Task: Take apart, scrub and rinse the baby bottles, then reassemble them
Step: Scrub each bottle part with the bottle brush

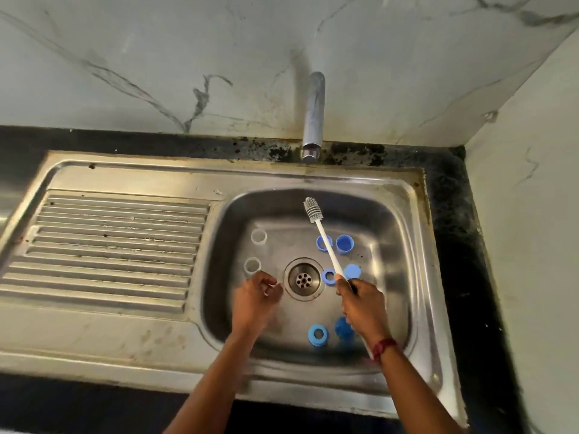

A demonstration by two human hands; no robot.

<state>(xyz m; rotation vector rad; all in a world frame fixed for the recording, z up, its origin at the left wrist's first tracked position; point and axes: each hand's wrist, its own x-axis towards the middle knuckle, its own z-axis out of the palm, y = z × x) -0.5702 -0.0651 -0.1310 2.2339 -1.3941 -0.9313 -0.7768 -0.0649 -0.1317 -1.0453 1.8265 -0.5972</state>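
My right hand [360, 303] grips the white handle of a bottle brush [326, 245], whose grey bristle head points up toward the tap. My left hand [255, 297] hovers left of the drain with its fingers curled round a small pale clear piece that is mostly hidden. Two clear bottles [258, 237] [252, 265] stand upright at the left of the basin. Blue rings [318, 335] [329, 276] [322, 242] and blue caps [344, 244] [352, 270] [343, 327] lie scattered at the right of the basin.
The steel sink basin [388, 233] has a round drain [304, 279] at its middle. A chrome tap [313, 117] hangs over the back rim; no water runs. A ribbed draining board [109, 245] stretches to the left, with dark counter around it and marble walls behind and to the right.
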